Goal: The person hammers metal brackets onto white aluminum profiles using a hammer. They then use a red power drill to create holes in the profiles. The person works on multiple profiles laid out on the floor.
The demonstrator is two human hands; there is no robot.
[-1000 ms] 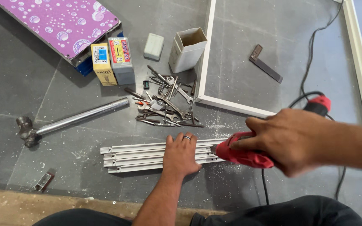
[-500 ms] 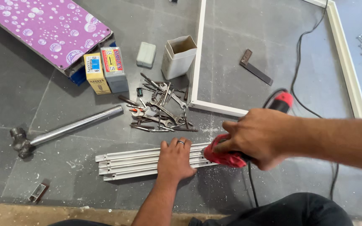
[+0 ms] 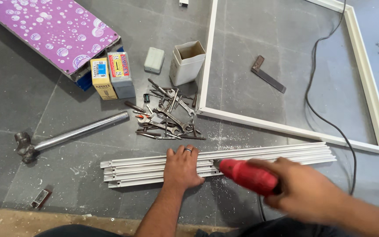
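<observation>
- Where the floor (image 3: 31, 105) begins at your far left, a metal hammer (image 3: 69, 137) lies at a slant, its head toward you, with a purple dotted panel (image 3: 44, 30) behind it.
- Two small boxes (image 3: 112, 77) stand by that panel, and a heap of spanners (image 3: 167, 118) sits just right of them.
- Your left hand (image 3: 181, 167) lies flat on the bundle of white strips (image 3: 154, 166), fingers (image 3: 185, 153) spread and released, pressing rather than gripping.
- Your right hand (image 3: 303, 191) has its fingers clenched around the red drill (image 3: 247, 175), whose tip meets the strips just beside your left hand.
- Beyond, a white frame (image 3: 286, 128) lies on the floor with a try square (image 3: 267, 74) inside it.
</observation>
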